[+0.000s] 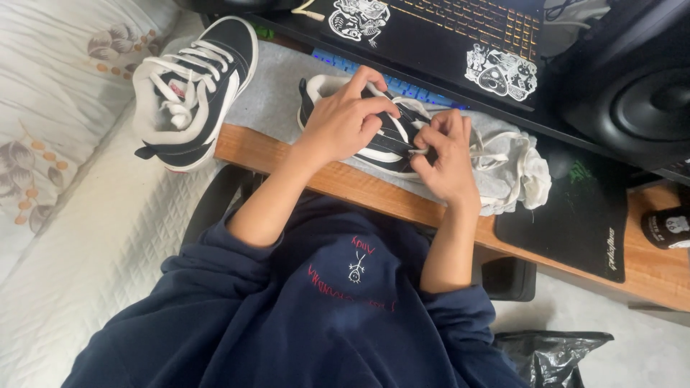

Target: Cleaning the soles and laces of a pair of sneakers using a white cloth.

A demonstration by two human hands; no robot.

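A black and white sneaker (384,140) lies on a grey cloth (277,90) on the wooden desk (374,190). My left hand (345,118) rests on top of it, fingers pinching a white lace near the tongue. My right hand (445,154) grips the lace end at the shoe's right side. A second matching sneaker (192,90) with white laces sits at the desk's left corner, tilted over the edge, apart from both hands.
A black laptop (445,36) with stickers sits behind the shoe. A speaker (640,100) stands at right, with a black mouse pad (575,215) and a small jar (665,226). A white quilted bed (72,215) lies left. A crumpled white cloth (517,169) is beside my right hand.
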